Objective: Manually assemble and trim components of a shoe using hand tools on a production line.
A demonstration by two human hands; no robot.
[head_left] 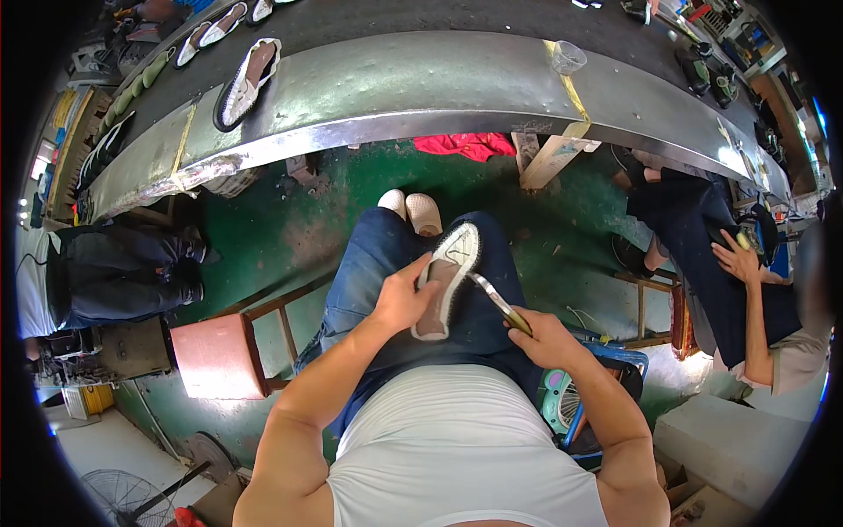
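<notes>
Over my lap, my left hand is closed on a shoe upper, white with a dark edge and a brown insole-like middle. The wider, rounded white end points away from me, toward my knees. My right hand grips a slim metal tool with a brass-coloured handle and a silver, slightly curved end. Its tip is at the right edge of the shoe, apparently touching it; the exact kind of tool I cannot make out.
A metal-edged dark conveyor runs across in front, with a similar shoe on its rim and several others farther along. A padded stool stands at my left. Co-workers sit on both sides, one with a hand raised. Red cloth lies beneath the conveyor.
</notes>
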